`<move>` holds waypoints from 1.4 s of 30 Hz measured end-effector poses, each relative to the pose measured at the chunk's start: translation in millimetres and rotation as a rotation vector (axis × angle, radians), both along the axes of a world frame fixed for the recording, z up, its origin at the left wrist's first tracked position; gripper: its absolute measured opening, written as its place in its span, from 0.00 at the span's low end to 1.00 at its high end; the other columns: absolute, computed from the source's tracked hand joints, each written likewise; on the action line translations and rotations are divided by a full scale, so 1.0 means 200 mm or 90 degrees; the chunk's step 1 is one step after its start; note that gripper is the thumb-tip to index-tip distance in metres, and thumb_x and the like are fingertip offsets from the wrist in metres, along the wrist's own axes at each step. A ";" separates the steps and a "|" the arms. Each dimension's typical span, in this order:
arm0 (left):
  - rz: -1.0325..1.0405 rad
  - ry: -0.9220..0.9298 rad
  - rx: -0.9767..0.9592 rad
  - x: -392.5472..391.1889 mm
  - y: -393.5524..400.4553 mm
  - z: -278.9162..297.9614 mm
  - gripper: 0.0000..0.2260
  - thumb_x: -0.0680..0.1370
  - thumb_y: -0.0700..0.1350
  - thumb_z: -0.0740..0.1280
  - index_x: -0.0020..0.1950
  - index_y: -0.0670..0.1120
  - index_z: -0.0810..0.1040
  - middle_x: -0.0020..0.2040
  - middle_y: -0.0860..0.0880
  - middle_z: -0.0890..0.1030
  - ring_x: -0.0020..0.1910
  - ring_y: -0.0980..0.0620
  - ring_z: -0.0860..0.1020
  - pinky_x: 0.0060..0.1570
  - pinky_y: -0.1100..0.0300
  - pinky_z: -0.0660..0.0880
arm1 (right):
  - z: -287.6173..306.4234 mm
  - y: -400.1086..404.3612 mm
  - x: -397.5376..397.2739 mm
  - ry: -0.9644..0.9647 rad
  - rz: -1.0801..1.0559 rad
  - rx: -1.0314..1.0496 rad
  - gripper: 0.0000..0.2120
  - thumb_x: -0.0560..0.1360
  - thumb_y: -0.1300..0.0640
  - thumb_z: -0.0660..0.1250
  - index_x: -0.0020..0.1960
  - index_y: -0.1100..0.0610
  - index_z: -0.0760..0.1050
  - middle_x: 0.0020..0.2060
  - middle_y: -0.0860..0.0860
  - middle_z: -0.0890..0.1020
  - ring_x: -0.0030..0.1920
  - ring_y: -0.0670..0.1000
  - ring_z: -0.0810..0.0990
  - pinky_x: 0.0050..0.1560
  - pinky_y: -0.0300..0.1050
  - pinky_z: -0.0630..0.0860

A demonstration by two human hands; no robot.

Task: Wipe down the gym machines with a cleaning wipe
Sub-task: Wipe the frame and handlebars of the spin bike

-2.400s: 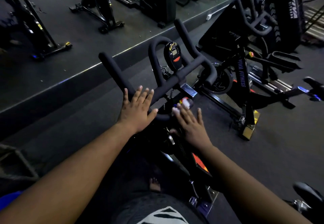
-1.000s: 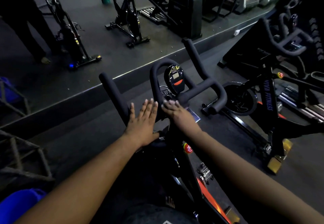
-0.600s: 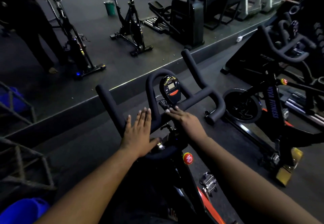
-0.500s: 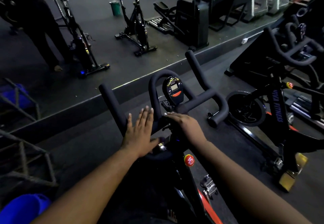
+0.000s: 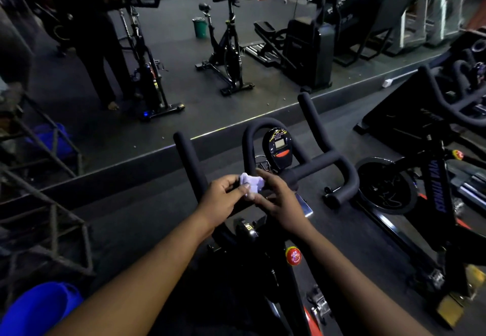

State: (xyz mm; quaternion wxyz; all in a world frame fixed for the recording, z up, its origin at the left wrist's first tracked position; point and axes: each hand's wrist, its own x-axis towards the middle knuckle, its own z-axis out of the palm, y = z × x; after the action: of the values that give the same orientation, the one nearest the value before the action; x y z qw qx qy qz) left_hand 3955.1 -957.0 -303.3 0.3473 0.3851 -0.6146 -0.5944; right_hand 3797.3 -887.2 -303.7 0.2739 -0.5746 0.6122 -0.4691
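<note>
While both hands pinch the bunched wipe [image 5: 251, 183] just above the handlebar [image 5: 310, 170] centre, left hand [image 5: 223, 199] gripping its left end and right hand [image 5: 278, 201] its right, the console [image 5: 279, 149] sits just beyond, nearer the right hand.

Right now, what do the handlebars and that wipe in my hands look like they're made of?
Handlebars: probably foam or rubber padding over a frame; matte black, thick, rounded, no shine.
Wipe: thin soft cloth or paper, pale, crumpled between left hand and right hand; too small to tell which.
</note>
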 end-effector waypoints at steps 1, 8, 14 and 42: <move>-0.014 0.013 0.009 0.02 0.00 0.03 0.07 0.81 0.35 0.67 0.53 0.44 0.84 0.44 0.53 0.86 0.42 0.60 0.81 0.47 0.65 0.77 | 0.01 -0.01 0.00 -0.016 0.005 0.019 0.17 0.76 0.57 0.75 0.63 0.49 0.79 0.51 0.40 0.84 0.50 0.36 0.80 0.52 0.35 0.75; -0.009 -0.060 -0.031 0.12 -0.06 0.08 0.10 0.79 0.48 0.72 0.42 0.45 0.79 0.32 0.55 0.77 0.33 0.57 0.72 0.36 0.61 0.69 | 0.09 -0.02 0.00 -0.160 -0.034 0.018 0.06 0.78 0.61 0.72 0.44 0.61 0.79 0.33 0.47 0.81 0.34 0.44 0.75 0.35 0.37 0.72; -0.008 -0.075 0.004 0.17 -0.11 0.15 0.04 0.77 0.33 0.70 0.50 0.40 0.79 0.36 0.45 0.84 0.36 0.50 0.81 0.44 0.54 0.78 | 0.17 -0.03 0.01 -0.322 -0.047 0.044 0.04 0.79 0.67 0.66 0.47 0.61 0.78 0.34 0.52 0.79 0.33 0.48 0.76 0.34 0.42 0.77; 0.037 0.098 0.216 0.11 -0.12 0.21 0.21 0.82 0.57 0.64 0.54 0.39 0.82 0.47 0.42 0.85 0.45 0.44 0.82 0.40 0.58 0.77 | 0.31 -0.07 -0.12 -0.025 0.013 0.212 0.23 0.73 0.43 0.75 0.43 0.65 0.79 0.32 0.52 0.76 0.35 0.49 0.69 0.37 0.48 0.64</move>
State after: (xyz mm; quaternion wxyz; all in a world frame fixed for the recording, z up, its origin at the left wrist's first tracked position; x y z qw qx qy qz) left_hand 3977.4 -980.3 -262.1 0.3402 0.4090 -0.4655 -0.7073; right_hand 3774.1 -900.4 -241.8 0.3818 -0.5181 0.6701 -0.3698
